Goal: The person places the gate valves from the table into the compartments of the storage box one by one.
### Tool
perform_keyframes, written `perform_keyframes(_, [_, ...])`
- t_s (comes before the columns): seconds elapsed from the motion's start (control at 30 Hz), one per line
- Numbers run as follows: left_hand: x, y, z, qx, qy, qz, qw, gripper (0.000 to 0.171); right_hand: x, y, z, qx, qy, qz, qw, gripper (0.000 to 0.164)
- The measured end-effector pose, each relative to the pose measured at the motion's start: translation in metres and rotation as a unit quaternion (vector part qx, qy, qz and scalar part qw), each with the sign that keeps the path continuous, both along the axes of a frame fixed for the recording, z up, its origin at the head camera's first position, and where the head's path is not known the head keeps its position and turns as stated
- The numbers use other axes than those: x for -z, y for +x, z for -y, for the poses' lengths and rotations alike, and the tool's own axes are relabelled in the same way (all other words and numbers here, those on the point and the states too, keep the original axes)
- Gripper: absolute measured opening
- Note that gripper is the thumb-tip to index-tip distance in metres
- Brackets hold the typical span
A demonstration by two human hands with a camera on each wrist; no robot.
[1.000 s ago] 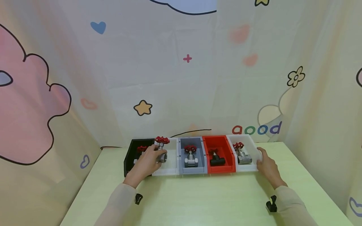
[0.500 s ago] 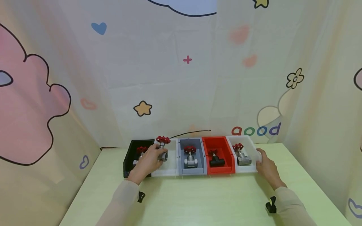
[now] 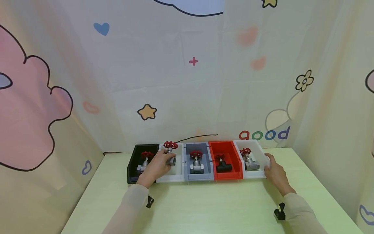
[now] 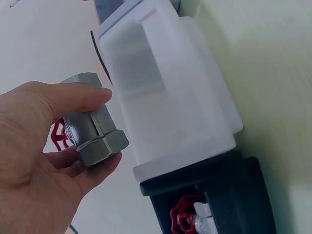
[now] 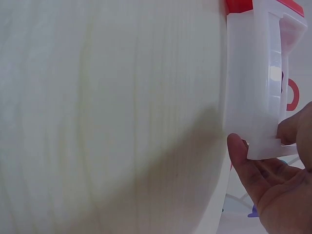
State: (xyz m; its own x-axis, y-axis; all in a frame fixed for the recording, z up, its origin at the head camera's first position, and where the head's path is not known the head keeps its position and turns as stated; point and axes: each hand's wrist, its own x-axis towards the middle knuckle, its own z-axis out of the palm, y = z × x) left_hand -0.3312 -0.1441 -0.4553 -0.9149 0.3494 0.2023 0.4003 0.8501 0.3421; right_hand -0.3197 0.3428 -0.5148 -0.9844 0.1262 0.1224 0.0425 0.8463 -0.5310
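Observation:
My left hand (image 3: 156, 165) grips a metal gate valve (image 4: 95, 131) with a red handwheel, held over the left white bin (image 3: 178, 177). In the left wrist view, thumb and fingers wrap its steel body, and that bin's visible inside is bare. At the row's far end, my right hand (image 3: 276, 172) pinches the side wall of the right white bin (image 5: 256, 97), thumb on one face and fingers on the other. In that bin lies another silvery valve (image 3: 250, 163) with a red handwheel.
Between the white bins stand a grey bin (image 3: 199, 177) and a red bin (image 3: 229, 176), each with one valve inside. A black bin (image 3: 132, 162) with a steel valve (image 3: 143, 167) ends the row at left. A patterned curtain (image 3: 187, 81) hangs behind the table (image 3: 210, 208).
My left hand has shifted slightly to the right with the gate valve, so more of the valve in the black bin shows. The right hand has stayed on the right white bin.

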Motion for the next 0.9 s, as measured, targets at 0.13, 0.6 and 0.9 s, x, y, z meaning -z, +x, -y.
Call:
perform_keyframes(0.13, [0.006, -0.002, -0.003, 0.007, -0.001, 0.0, 1.0, 0.049, 0.001, 0.0, 0.001, 0.002, -0.001, 0.002, 1.0, 0.059])
perform_keyframes(0.6, [0.019, -0.007, -0.012, -0.014, -0.015, 0.017, 0.9996, 0.046, -0.001, 0.002, 0.002, 0.003, -0.004, 0.006, 1.0, 0.058])
perform_keyframes(0.9, [0.029, -0.014, -0.016, -0.012, -0.02, 0.005, 0.9997, 0.045, -0.002, 0.0, 0.002, 0.004, -0.008, 0.012, 1.0, 0.059])
